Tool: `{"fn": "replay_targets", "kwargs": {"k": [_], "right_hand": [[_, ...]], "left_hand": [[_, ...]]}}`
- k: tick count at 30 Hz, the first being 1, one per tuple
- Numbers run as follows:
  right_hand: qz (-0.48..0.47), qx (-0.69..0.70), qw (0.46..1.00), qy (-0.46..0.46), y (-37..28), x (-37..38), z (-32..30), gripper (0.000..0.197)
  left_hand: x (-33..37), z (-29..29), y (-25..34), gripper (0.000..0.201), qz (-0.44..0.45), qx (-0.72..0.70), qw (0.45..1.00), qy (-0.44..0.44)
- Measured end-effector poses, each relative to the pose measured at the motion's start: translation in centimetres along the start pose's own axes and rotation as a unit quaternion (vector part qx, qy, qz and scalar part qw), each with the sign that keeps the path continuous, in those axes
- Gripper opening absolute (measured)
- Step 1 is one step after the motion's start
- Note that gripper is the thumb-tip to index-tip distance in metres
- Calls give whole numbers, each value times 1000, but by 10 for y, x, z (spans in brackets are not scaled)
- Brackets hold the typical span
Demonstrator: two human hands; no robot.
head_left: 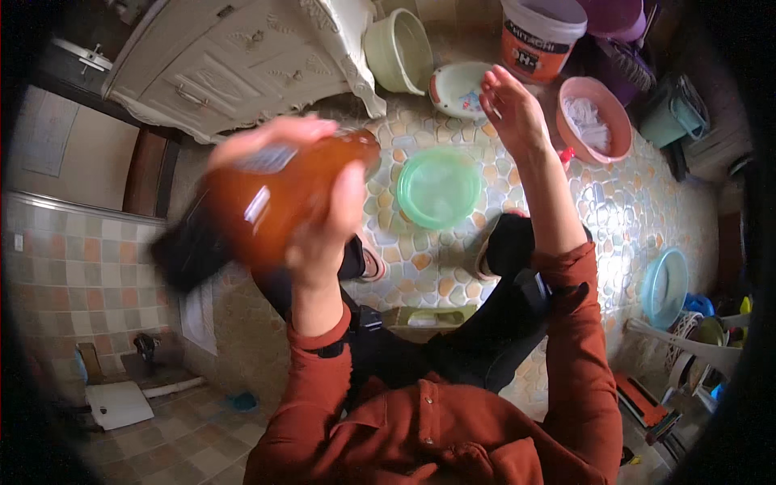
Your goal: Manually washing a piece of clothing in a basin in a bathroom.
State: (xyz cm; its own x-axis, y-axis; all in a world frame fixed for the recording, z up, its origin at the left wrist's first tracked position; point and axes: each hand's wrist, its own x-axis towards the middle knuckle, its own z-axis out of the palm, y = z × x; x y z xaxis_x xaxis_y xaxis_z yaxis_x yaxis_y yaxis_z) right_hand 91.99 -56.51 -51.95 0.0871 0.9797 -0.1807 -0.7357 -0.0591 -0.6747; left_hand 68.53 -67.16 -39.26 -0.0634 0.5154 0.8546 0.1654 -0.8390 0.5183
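Observation:
My left hand (333,218) grips a large amber-brown bottle (279,190) with a black end, held up and tilted at the left. The bottle and the fingers are smeared by motion, so its exact kind is unclear. Empty and with the fingers stretched out, my right hand (515,113) is raised at the upper right, in front of the white basin (462,89) and the pink basin (618,145). Below and between the hands, a light green basin (439,190) stands on the stone-patterned floor, beyond my feet.
Across the back are a pale carved cabinet (218,73), a pale green bucket (396,52) and a white bucket with an orange label (537,40). White cloth (586,123) lies in the pink basin. A blue basin (664,287) and a cluttered rack (687,347) are at the right.

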Motion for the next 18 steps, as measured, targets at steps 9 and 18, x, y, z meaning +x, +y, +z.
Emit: {"fn": "replay_targets", "kwargs": {"k": [9, 18], "right_hand": [[21, 3, 1000, -2, 8, 1, 2, 33], [29, -17, 999, -5, 13, 6, 11, 27]], "left_hand": [[-9, 2, 8, 28, 64, -35, 996, 50], [-58, 10, -45, 39, -582, -172, 795, -16]]}}
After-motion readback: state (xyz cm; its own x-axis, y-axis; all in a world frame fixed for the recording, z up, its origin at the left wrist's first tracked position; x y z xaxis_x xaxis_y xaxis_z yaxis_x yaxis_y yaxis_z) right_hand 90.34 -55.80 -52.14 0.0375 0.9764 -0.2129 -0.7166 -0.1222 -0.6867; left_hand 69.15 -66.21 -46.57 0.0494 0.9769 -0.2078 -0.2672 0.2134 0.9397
